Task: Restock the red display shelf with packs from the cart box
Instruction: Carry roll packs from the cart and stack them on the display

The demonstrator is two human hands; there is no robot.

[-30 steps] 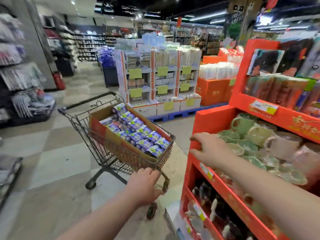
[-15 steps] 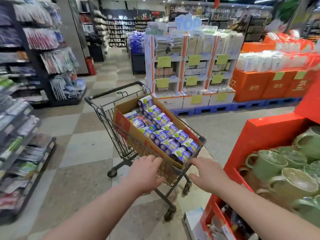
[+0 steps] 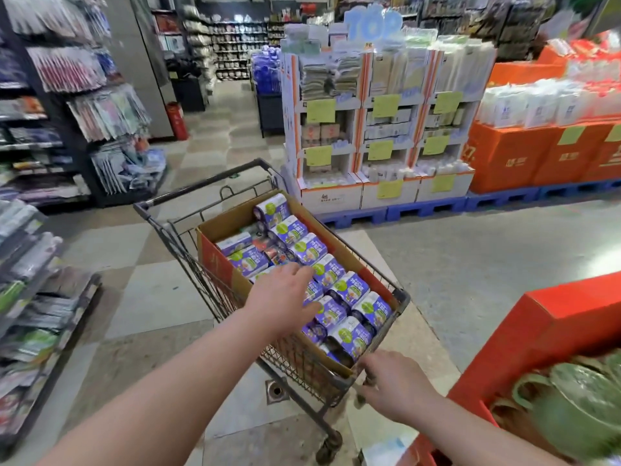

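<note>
A wire shopping cart (image 3: 188,243) stands in the aisle ahead of me, carrying an open cardboard box (image 3: 215,260) filled with several purple-and-white packs (image 3: 349,287). My left hand (image 3: 285,297) reaches over the box, fingers extended and lying on the packs near its middle. My right hand (image 3: 393,385) is at the cart's near corner, its fingers curled at the wire rim by the box edge. The red display shelf (image 3: 551,327) is at the lower right, with green mugs (image 3: 578,401) on it.
Racks of hanging packets (image 3: 100,105) line the left side. A white tiered display (image 3: 383,129) on blue pallets (image 3: 426,210) stands behind the cart, orange boxes (image 3: 537,153) to its right. A red fire extinguisher (image 3: 176,121) stands by a pillar. A floor drain (image 3: 277,391) lies under the cart.
My view has turned left from the red shelf to the cart. My right hand left the shelf edge and came to the cart's corner. My left hand moved from the cart rim onto the packs.
</note>
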